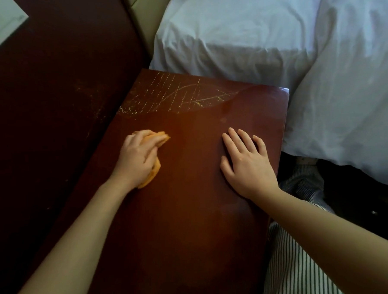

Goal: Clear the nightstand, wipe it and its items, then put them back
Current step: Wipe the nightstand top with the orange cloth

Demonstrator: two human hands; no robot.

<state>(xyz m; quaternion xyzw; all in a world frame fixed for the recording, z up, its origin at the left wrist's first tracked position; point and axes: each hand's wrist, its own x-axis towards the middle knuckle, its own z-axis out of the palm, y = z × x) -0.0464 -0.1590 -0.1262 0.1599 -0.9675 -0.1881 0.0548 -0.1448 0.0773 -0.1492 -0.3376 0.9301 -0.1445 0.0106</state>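
A white bed [272,30] borders the right side of the nightstand tabletop [191,203] (pale scratches [174,96] mark its far end). The right hand [245,164] rests flat on it, fingers straight. The left hand [137,158], fingers curled, presses a bunched orange cloth [155,170] against its left side.
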